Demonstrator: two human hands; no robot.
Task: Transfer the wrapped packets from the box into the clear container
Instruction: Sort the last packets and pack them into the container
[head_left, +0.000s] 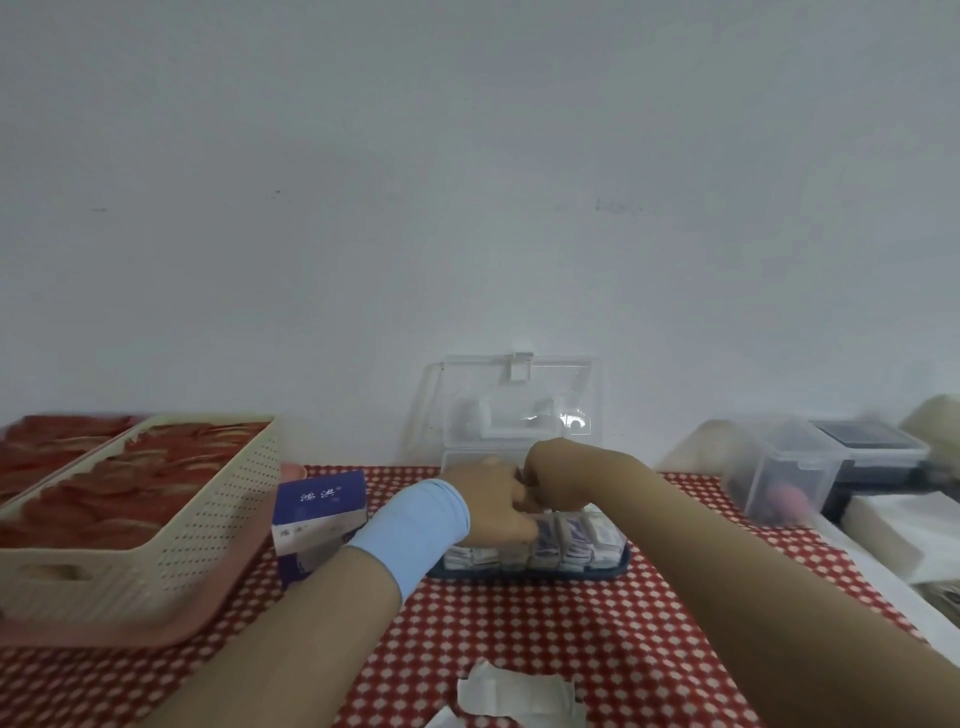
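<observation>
A: Where are the wrapped packets lying relative to the hands?

B: They are standing packed in rows inside the clear container, which is sitting on a dark blue base in the middle of the red checked tablecloth. Both hands are meeting right over the container's left half. The left hand, wearing a light blue wristband, is reaching in from the left with its fingers pointing down into the rows. The right hand is bending at the wrist and curling down from above, touching the left one.

A: Are they gripping a packet?

B: I cannot tell. The fingers of both hands are curling together and hiding each other, so whatever may be between them is covered.

A: And the box?

B: The blue and white box is standing just left of the left forearm, near the container but apart from it. The forearm is covering its lower right corner, and its opening is not showing.

A: What else is hard to make out?

B: The open lid is leaning back against the wall, and it is blurring into that wall. A cream basket of red things is sitting on a pink tray at the left, cut off by the edge. Blurred clear bins are standing at the right. White scraps are lying at the bottom edge, partly cropped.
</observation>
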